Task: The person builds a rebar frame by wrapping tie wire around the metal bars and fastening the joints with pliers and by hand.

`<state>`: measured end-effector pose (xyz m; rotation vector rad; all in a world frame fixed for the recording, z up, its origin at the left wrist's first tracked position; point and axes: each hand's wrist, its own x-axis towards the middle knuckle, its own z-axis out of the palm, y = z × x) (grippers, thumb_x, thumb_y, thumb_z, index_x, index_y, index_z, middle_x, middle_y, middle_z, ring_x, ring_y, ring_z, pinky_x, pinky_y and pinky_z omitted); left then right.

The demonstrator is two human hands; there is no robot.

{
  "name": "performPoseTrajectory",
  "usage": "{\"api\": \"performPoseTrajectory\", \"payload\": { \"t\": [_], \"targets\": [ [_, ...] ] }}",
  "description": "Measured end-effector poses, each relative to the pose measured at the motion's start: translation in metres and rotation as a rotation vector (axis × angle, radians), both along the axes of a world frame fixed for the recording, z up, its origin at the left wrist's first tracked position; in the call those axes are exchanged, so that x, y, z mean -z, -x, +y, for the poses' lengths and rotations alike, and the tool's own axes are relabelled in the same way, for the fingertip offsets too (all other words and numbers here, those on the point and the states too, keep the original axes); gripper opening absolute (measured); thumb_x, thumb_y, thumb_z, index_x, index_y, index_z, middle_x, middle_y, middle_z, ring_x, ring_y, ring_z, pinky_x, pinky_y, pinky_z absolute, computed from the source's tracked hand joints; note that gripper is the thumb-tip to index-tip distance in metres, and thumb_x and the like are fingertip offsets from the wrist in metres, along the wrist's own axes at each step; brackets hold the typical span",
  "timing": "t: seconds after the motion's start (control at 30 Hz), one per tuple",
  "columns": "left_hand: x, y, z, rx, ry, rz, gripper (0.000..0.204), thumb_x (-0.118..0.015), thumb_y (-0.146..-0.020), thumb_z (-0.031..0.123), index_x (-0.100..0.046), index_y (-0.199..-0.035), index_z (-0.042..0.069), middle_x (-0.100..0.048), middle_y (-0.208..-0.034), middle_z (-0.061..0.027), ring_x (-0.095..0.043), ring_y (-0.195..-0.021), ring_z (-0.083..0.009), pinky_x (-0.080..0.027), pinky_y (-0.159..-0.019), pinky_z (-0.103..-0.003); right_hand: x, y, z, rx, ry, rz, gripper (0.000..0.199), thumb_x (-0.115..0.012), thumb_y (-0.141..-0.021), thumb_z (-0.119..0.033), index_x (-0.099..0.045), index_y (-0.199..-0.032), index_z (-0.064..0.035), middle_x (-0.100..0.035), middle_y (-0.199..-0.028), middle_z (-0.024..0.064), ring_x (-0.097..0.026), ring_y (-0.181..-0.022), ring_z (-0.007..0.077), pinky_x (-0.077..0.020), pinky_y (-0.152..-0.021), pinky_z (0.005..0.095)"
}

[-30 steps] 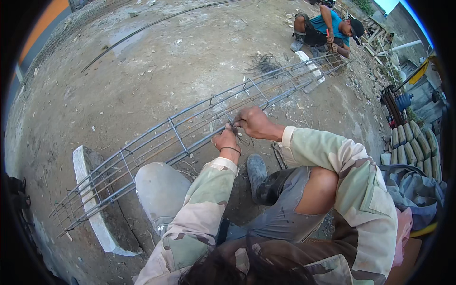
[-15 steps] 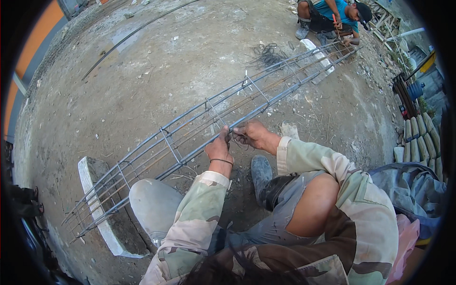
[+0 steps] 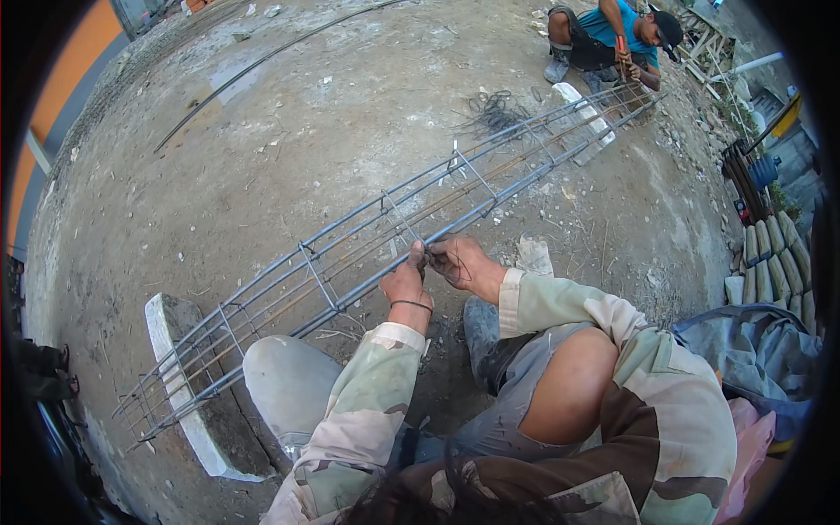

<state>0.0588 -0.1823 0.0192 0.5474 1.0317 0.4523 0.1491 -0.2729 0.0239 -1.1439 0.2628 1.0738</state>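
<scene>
Item: one long cage of blue-grey and rusty steel bars with rectangular cross-ties (image 3: 361,289), lying slantwise before me, from the lower left to the upper right. Supports: a pale, rough-edged concrete block (image 3: 210,442) beneath the near-left end; a second whitish block (image 3: 598,122) beneath the far end.

My left hand (image 3: 407,280): dark band at the wrist, fingers curled, gripping the near side of the cage about mid-length. My right hand (image 3: 464,262): just beside the left, fingers bent and drawn together at the same bar; whatever lies between the fingertips is too small to tell.

Surroundings: a co-worker in a blue shirt and black cap (image 3: 604,44), crouched at the far end with a red-handled tool (image 3: 619,48); a loose tangle of dark wire (image 3: 497,111) on the bare ground beyond the cage; one long, curved dark rod (image 3: 254,66), well apart.
</scene>
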Motion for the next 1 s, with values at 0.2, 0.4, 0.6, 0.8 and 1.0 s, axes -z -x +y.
{"api": "performPoseTrajectory", "payload": {
  "t": [0.2,0.4,0.6,0.8,1.0],
  "targets": [
    [0.018,-0.005,0.002,-0.03,-0.037,-0.039,0.014,-0.081,-0.084,0.008,-0.072,-0.095,0.005,-0.07,-0.08,-0.0013,-0.061,-0.061,-0.0113,-0.041,-0.05,-0.025,0.023,-0.006,0.001,0.159,-0.222,0.279,0.012,-0.053,-0.089,0.003,-0.059,-0.099,0.0078,-0.063,-0.095,0.021,-0.067,-0.086,0.0346,-0.0591,-0.082,0.0485],
    [0.019,-0.003,0.001,0.009,0.055,-0.152,0.013,-0.077,-0.087,0.006,-0.072,-0.099,0.002,-0.071,-0.088,-0.0051,-0.063,-0.068,-0.0142,-0.047,-0.057,-0.026,0.029,-0.009,0.007,0.186,-0.087,0.201,0.013,-0.046,-0.087,0.005,-0.055,-0.096,0.0025,-0.058,-0.084,0.0136,-0.064,-0.073,0.0285,-0.0613,-0.076,0.0447],
    [0.018,0.001,0.0,0.043,0.022,-0.244,0.014,-0.075,-0.089,0.005,-0.072,-0.102,0.001,-0.07,-0.092,-0.0042,-0.063,-0.074,-0.0132,-0.047,-0.063,-0.027,-0.021,-0.004,-0.004,0.007,0.046,0.033,0.009,-0.055,-0.084,0.004,-0.057,-0.093,0.0039,-0.062,-0.086,0.0149,-0.065,-0.072,0.0277,-0.0575,-0.064,0.0422],
    [0.025,-0.003,0.0,0.082,0.086,-0.247,0.011,-0.074,-0.091,0.009,-0.071,-0.1,0.003,-0.066,-0.085,-0.0017,-0.055,-0.066,-0.0108,-0.043,-0.058,-0.027,-0.085,-0.022,0.002,-0.367,0.595,-1.057,0.018,-0.067,-0.084,-0.014,-0.069,-0.086,0.0032,-0.07,-0.078,0.0157,-0.07,-0.076,0.0303,-0.0552,-0.067,0.0391],
    [0.022,-0.004,0.003,0.122,0.149,-0.366,0.011,-0.071,-0.094,0.01,-0.067,-0.097,0.001,-0.063,-0.081,-0.0034,-0.054,-0.063,-0.0132,-0.042,-0.055,-0.028,-0.103,-0.026,0.055,-1.114,0.778,-1.655,0.028,-0.075,-0.079,-0.024,-0.071,-0.084,0.0034,-0.07,-0.084,0.0249,-0.069,-0.081,0.04,-0.0553,-0.075,0.0432]
  ]
}}
